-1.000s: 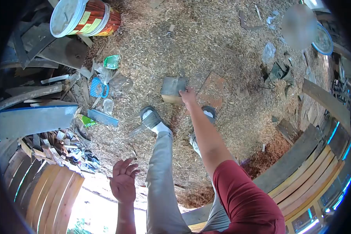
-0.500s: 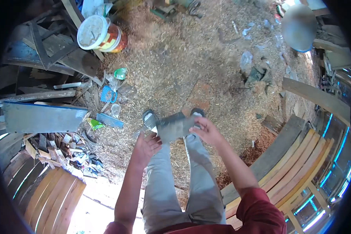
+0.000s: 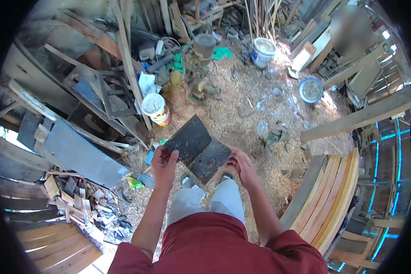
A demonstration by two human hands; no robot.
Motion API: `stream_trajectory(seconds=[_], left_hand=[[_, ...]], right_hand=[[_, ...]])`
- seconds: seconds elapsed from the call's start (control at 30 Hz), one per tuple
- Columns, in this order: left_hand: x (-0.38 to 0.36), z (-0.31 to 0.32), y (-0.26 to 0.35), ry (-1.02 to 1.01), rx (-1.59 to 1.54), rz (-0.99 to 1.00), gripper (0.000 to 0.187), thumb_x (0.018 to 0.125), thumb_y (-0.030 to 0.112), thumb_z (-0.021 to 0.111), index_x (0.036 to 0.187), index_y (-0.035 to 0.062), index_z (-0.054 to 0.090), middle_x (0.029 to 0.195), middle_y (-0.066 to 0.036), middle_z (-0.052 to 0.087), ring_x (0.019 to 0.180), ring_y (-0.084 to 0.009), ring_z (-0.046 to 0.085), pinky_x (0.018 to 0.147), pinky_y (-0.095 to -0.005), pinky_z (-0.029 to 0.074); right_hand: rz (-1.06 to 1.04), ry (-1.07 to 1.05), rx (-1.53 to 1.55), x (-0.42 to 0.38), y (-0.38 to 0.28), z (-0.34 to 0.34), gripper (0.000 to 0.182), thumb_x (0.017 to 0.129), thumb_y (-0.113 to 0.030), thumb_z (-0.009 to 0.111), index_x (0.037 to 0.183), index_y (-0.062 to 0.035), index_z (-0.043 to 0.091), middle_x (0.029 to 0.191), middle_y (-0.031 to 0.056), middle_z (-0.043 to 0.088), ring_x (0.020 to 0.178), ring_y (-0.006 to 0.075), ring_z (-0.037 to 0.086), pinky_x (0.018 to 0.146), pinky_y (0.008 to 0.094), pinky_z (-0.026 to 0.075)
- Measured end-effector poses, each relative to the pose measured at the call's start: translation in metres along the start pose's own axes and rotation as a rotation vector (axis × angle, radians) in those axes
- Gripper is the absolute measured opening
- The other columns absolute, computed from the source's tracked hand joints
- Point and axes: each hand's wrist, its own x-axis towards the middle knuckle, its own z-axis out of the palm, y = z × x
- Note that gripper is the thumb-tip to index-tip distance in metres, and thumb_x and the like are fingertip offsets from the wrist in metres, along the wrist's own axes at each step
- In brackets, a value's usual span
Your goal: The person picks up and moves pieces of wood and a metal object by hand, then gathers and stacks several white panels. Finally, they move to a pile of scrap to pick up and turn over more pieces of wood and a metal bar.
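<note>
A dark, worn flat piece (image 3: 198,148) is held up in front of me, made of two panels that meet at a seam or fold. My left hand (image 3: 164,163) grips its left edge, the thumb on top and the other fingers partly hidden beneath. At the right edge, my right hand (image 3: 242,166) has its fingers curled against the piece, partly behind it. Below the piece are my shoes and light trousers.
White buckets (image 3: 154,105) stand on the shavings-covered floor (image 3: 242,118). Curved planks (image 3: 326,196) lie at the right. Wood scraps (image 3: 84,201) and a grey panel (image 3: 80,150) are at the left.
The view has tilted up toward the far part of the room. The dark piece has been raised and turned, and my left hand, open beside it before, has taken hold of its edge.
</note>
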Motion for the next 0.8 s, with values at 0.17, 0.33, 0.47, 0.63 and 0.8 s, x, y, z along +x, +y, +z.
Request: stream_trajectory(seconds=[0.17, 0.33, 0.47, 0.63, 0.8], left_hand=[[-0.045, -0.013, 0.055, 0.018, 0.099, 0.209, 0.024, 0.093, 0.007, 0.071, 0.11, -0.0004, 0.057, 0.09, -0.001, 0.061, 0.081, -0.0058, 0.057, 0.071, -0.0223, 0.049], [-0.075, -0.034, 0.078, -0.012, -0.007, 0.19, 0.028, 0.093, 0.01, 0.072, 0.113, -0.0024, 0.059, 0.09, -0.001, 0.063, 0.08, -0.006, 0.058, 0.069, -0.0221, 0.048], [-0.101, -0.045, 0.081, 0.073, 0.139, 0.163, 0.03, 0.093, 0.017, 0.074, 0.112, -0.004, 0.064, 0.09, -0.002, 0.066, 0.079, -0.006, 0.058, 0.069, -0.0217, 0.048], [-0.145, -0.039, 0.073, 0.116, 0.112, 0.267, 0.03, 0.093, 0.018, 0.074, 0.112, -0.0043, 0.067, 0.091, -0.001, 0.068, 0.08, -0.0049, 0.058, 0.069, -0.0212, 0.048], [-0.189, -0.029, 0.049, 0.054, 0.008, 0.181, 0.03, 0.093, 0.019, 0.074, 0.115, -0.0002, 0.067, 0.095, -0.002, 0.069, 0.081, -0.0072, 0.063, 0.068, -0.0245, 0.055]], right_hand=[[-0.109, 0.044, -0.287, -0.052, -0.062, 0.079, 0.036, 0.103, -0.025, 0.055, 0.126, 0.0024, 0.06, 0.103, 0.0034, 0.065, 0.094, 0.0107, 0.058, 0.082, 0.0257, 0.046], [-0.161, -0.029, -0.376, -0.08, -0.079, 0.097, 0.03, 0.101, -0.018, 0.059, 0.121, 0.0042, 0.062, 0.101, 0.0025, 0.067, 0.093, 0.0103, 0.059, 0.083, 0.0257, 0.046], [-0.215, -0.068, -0.38, -0.104, -0.062, 0.094, 0.032, 0.101, -0.017, 0.059, 0.125, 0.0041, 0.059, 0.103, 0.0026, 0.066, 0.092, 0.0086, 0.058, 0.082, 0.0247, 0.046], [-0.305, -0.095, -0.373, -0.142, -0.05, 0.081, 0.033, 0.102, -0.017, 0.058, 0.128, 0.0037, 0.057, 0.104, 0.0021, 0.066, 0.091, 0.0079, 0.058, 0.082, 0.0245, 0.046], [-0.372, -0.05, -0.399, -0.183, -0.03, 0.038, 0.032, 0.101, -0.015, 0.06, 0.127, 0.0033, 0.058, 0.103, 0.0009, 0.065, 0.09, 0.0075, 0.057, 0.081, 0.0246, 0.046]])
